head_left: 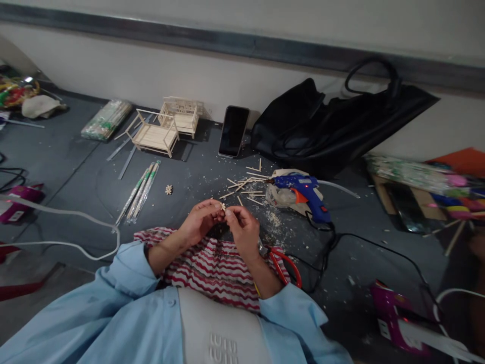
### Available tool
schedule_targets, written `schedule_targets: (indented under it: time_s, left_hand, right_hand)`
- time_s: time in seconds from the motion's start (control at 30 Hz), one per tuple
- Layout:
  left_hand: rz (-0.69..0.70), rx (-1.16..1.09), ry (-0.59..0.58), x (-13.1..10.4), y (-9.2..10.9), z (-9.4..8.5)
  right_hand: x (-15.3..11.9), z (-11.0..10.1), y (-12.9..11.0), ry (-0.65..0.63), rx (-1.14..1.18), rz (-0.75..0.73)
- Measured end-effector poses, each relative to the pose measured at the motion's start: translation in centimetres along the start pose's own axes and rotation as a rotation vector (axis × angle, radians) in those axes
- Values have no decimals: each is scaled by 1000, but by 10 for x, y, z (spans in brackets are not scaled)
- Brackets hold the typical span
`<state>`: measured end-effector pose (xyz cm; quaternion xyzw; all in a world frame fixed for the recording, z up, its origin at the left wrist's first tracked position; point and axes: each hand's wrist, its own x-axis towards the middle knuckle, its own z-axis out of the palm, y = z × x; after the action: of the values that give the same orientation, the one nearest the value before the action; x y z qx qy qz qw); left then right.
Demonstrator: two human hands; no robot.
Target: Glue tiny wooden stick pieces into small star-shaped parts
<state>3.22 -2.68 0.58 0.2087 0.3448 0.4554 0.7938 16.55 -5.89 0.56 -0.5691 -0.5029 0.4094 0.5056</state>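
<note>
Between my fingertips is a small wooden piece [223, 207], pinched by my left hand [202, 220] from the left and my right hand [244, 227] from the right. A similar star-shaped wooden piece [168, 189] lies on the dark table [204, 177]. Loose cut sticks [242, 184] are scattered just beyond my hands. To their right a blue glue gun [303, 189] rests on its side, its nozzle toward the sticks. Two small wooden furniture models [155, 137] stand near the wall. Red-handled pliers [290, 270] lie beside my right wrist.
A phone [234, 131] leans on the wall, next to a black bag [322, 126]. Wrapped sticks [140, 194] and a packet [106, 120] lie left. Cables run along both sides, near purple boxes [397, 318]. A striped cloth [212, 268] covers my lap.
</note>
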Motion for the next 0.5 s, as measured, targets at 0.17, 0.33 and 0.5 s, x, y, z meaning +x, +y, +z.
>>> schedule_targets:
  time_s: [0.17, 0.33, 0.5]
  left_hand:
    - [-9, -3, 27, 1, 1, -1]
    - [-4, 10, 29, 2, 0, -2]
    - [-15, 32, 41, 1, 0, -2]
  right_hand:
    - [1, 1, -1, 31, -2, 12]
    - [1, 1, -1, 40, -1, 15]
    - [1, 0, -2, 47, -20, 12]
